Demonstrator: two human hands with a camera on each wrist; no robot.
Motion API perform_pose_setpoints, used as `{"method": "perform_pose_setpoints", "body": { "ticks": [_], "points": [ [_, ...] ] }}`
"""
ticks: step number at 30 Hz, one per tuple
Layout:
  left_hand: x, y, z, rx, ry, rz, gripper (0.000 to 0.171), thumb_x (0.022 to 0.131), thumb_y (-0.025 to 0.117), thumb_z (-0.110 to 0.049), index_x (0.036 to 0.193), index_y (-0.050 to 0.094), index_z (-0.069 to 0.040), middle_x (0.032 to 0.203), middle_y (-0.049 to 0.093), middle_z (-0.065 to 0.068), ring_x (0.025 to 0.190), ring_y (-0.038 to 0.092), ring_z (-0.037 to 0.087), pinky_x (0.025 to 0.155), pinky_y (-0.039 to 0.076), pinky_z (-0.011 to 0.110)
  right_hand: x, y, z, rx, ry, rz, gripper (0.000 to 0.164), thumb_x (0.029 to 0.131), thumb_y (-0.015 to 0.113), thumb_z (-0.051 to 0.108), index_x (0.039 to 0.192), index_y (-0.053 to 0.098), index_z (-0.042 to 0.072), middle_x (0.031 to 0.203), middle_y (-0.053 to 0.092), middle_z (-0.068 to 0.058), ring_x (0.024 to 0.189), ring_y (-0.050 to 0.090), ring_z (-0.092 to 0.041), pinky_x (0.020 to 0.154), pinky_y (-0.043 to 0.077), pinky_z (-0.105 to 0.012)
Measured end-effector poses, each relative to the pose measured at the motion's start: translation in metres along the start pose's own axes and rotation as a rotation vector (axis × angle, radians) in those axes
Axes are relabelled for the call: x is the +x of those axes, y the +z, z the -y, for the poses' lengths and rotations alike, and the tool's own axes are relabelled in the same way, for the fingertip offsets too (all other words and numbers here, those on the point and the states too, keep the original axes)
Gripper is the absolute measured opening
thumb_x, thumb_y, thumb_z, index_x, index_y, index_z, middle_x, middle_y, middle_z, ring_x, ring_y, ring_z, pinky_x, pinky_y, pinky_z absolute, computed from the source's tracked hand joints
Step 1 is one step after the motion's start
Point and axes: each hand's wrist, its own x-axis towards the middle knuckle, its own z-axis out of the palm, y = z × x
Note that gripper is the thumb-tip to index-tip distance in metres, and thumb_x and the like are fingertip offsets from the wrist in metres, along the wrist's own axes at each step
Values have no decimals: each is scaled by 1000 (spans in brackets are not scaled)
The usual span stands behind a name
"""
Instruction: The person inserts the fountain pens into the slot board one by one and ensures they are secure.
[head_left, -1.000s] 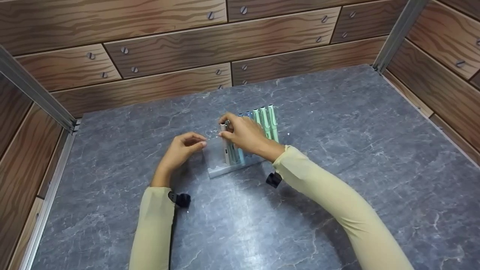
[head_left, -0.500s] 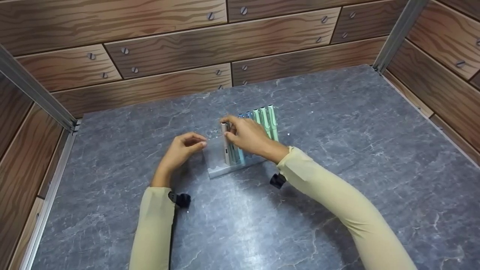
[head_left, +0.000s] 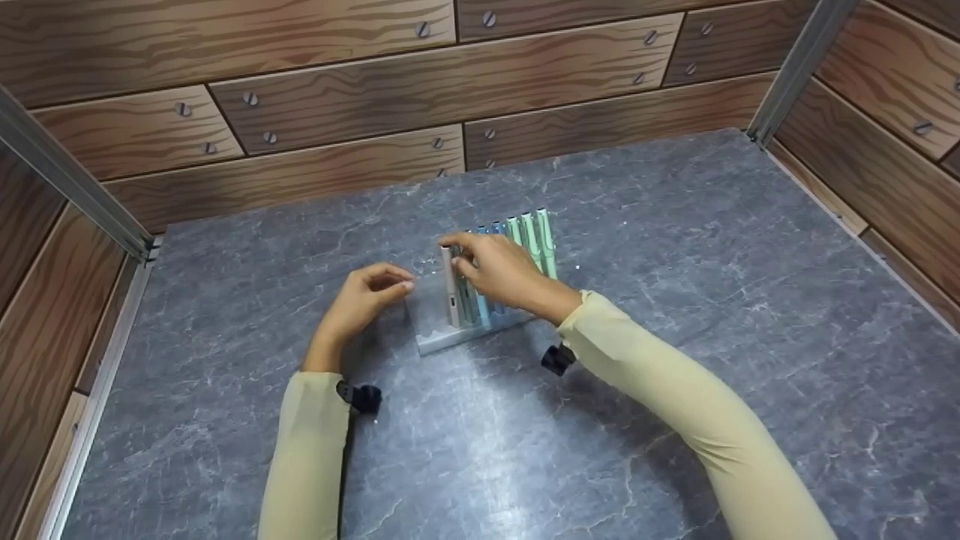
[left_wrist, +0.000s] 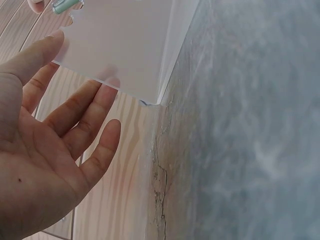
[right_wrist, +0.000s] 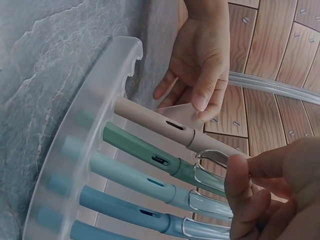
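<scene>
A beige fountain pen stands upright at the left end of a row in a frosted clear pen stand. My right hand is at its top, the index fingertip resting on the pen's end and the thumb just off to the pen's right. With thumb and fingers on opposite faces, my left hand pinches the stand's left edge. Beside the beige pen are a dark green pen, a pale teal pen and blue pens. Light green pens fill the right end.
Vacant notches lie along the stand's base left of the beige pen. The stand is on a grey marbled table. Wood-patterned walls enclose the back and sides, with metal posts at the corners.
My right thumb has come away from the beige pen and moved a little right, while the index finger stays at its top. The left hand and the stand have not moved.
</scene>
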Motion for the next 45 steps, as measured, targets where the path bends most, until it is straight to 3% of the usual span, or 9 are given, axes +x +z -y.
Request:
{"method": "perform_pose_setpoints", "body": {
  "ticks": [2,8,10,15,18,25,34,41,45],
  "points": [
    [0,0,0,3,1,2,29,91,66,-15,112,65,5,105,70,12,88,63,8,80,50,25,0,-1,-1,0,-17,6,38,100,49,16,137,55,21,109,71,-5,52,45,-10,46,34,-23],
    [2,0,2,-1,9,-4,25,90,67,-14,109,67,3,103,70,11,87,63,7,79,50,25,0,-3,-2,-2,-60,3,41,99,45,11,136,56,22,86,68,-6,45,33,-7,43,27,-23],
    [2,0,2,4,13,-4,25,90,67,-14,109,67,3,102,70,10,87,63,6,79,49,25,0,-4,-3,1,-65,6,40,99,46,11,136,56,23,88,69,-6,45,32,-8,44,27,-23],
    [2,-1,2,17,10,-3,26,91,67,-15,110,67,3,103,70,10,87,62,7,79,49,24,0,-5,-4,4,-69,20,38,101,49,13,136,56,24,121,68,-5,53,40,-11,50,33,-25],
    [1,-1,2,16,8,-6,25,91,67,-15,109,67,2,103,70,10,87,62,7,79,49,25,1,-6,-4,3,-75,27,38,100,51,14,136,56,23,129,64,-4,59,45,-12,56,37,-26],
    [1,-1,2,11,3,2,26,90,67,-16,110,67,1,102,70,8,87,62,7,79,48,26,1,-6,-5,10,-76,21,37,99,53,15,135,57,21,126,66,-3,62,47,-12,59,39,-27],
    [2,-1,1,2,-4,2,25,90,68,-15,109,67,1,102,70,8,88,62,7,80,49,26,1,-8,-4,46,-52,36,35,98,56,18,133,59,21,107,72,-3,54,53,-9,53,42,-25],
    [2,0,0,-17,3,-2,25,89,68,-14,108,67,2,98,69,3,87,62,7,79,49,25,2,-9,-5,12,-79,72,40,98,57,15,137,55,23,109,71,-7,58,59,-11,55,44,-25],
    [2,0,1,-17,10,-4,24,89,68,-13,108,67,3,96,69,1,86,62,7,79,49,24,1,-9,-5,39,-83,69,40,98,56,13,136,55,23,115,70,-8,62,67,-19,52,45,-25]
  ]
}}
